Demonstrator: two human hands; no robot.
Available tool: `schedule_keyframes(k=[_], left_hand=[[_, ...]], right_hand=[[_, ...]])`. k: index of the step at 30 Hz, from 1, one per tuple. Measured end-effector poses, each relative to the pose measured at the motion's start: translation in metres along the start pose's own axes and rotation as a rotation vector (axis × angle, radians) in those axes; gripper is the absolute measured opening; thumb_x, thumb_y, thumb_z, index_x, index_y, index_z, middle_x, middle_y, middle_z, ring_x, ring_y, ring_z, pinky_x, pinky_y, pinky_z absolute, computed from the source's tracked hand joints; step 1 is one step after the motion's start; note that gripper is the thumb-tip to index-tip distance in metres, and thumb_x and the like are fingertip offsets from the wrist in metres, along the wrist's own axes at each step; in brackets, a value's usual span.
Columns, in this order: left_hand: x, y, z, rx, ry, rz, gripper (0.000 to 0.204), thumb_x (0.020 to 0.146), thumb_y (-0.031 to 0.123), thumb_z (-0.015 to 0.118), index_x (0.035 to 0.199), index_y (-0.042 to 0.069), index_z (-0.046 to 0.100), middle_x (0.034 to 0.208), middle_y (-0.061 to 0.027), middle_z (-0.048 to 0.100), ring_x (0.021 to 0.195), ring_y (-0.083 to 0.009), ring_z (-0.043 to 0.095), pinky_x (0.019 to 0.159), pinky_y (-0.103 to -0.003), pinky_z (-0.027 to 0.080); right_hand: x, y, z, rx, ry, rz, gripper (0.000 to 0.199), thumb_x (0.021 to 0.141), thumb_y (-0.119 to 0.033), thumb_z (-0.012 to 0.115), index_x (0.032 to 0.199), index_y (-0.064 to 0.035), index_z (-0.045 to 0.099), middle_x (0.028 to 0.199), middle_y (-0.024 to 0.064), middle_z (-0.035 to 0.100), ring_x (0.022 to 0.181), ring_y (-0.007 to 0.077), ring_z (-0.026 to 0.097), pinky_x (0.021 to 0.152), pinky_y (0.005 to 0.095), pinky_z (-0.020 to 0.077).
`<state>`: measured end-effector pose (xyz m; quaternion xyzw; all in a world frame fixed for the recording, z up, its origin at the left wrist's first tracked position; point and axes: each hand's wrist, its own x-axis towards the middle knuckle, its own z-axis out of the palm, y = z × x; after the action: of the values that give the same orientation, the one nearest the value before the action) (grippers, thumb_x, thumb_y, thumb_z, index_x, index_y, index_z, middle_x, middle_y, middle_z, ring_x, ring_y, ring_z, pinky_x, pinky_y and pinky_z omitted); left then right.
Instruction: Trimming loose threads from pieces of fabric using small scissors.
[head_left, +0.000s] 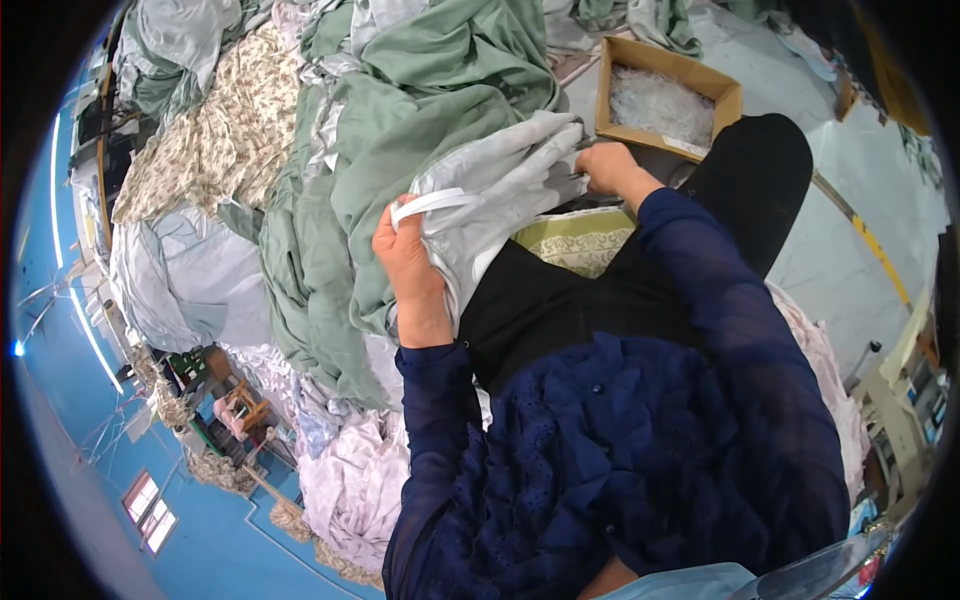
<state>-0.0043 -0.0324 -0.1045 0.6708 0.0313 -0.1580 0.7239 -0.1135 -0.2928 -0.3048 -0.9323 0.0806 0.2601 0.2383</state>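
Observation:
A pale grey-white cloth [505, 175] lies bunched in folds across my lap, stretched between my two hands. My left hand [408, 255] is closed at its left end, pinching a narrow white strip [440, 199] that loops out over the cloth. My right hand [610, 168] is closed on the right edge of the same cloth, close to the cardboard box; its fingertips are partly hidden. A large green cloth [400, 150] with grey-white parts is heaped just beyond and to the left of my left hand.
An open cardboard box [728, 105] with clear, crumpled plastic-like scraps stands beyond my right hand. Floral cream fabric [225, 120] and light blue-grey fabric [185, 275] pile up at the left. Pale pink fabric [360, 470] lies near my left elbow. A green patterned cushion [575, 243] shows between my legs.

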Motion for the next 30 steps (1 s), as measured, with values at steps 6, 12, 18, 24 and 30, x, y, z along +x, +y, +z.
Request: schedule_keyframes(k=[6,12,18,24,30], left_hand=[[0.005,0.011,0.009,-0.002,0.048,-0.080,0.013,0.093,0.009,0.064,0.101,-0.001,0.066,0.095,-0.0019,0.067,0.086,-0.0081,0.060,0.079,-0.023,0.046],[0.011,0.001,-0.002,-0.055,0.061,-0.073,0.014,0.091,0.007,0.066,0.102,-0.001,0.066,0.096,-0.0025,0.068,0.087,-0.0093,0.060,0.080,-0.023,0.046],[0.014,0.003,-0.001,-0.041,0.072,-0.086,0.014,0.091,0.006,0.066,0.102,-0.001,0.066,0.096,-0.0028,0.068,0.087,-0.0096,0.061,0.081,-0.024,0.047],[0.014,0.004,-0.006,-0.071,0.074,-0.099,0.014,0.091,0.005,0.066,0.103,-0.001,0.067,0.095,-0.0032,0.068,0.087,-0.0103,0.062,0.081,-0.023,0.047],[0.016,0.002,-0.001,-0.049,0.077,-0.104,0.014,0.090,0.003,0.065,0.103,-0.001,0.067,0.096,-0.0031,0.068,0.088,-0.0100,0.061,0.081,-0.024,0.047]], right_hand=[[0.016,-0.001,0.020,-0.125,-0.048,-0.123,0.017,0.074,-0.014,0.068,0.091,-0.0120,0.072,0.094,0.0103,0.072,0.094,0.0277,0.068,0.079,0.0394,0.0542],[0.025,0.016,0.014,-0.088,0.025,-0.027,0.016,0.070,-0.015,0.067,0.084,-0.0085,0.072,0.089,0.0150,0.070,0.090,0.0345,0.067,0.076,0.0439,0.0540],[0.022,0.045,-0.024,0.112,0.088,0.110,0.023,0.071,-0.022,0.068,0.088,-0.0068,0.072,0.092,0.0185,0.070,0.092,0.0365,0.067,0.080,0.0469,0.0532],[0.001,0.085,-0.100,0.036,0.265,0.459,0.031,0.075,-0.021,0.062,0.102,-0.0080,0.070,0.104,0.0175,0.069,0.098,0.0364,0.066,0.084,0.0468,0.0529],[-0.020,0.138,-0.117,0.085,0.457,0.833,0.034,0.081,-0.021,0.060,0.108,-0.0032,0.069,0.112,0.0220,0.067,0.108,0.0360,0.064,0.088,0.0446,0.0518]])
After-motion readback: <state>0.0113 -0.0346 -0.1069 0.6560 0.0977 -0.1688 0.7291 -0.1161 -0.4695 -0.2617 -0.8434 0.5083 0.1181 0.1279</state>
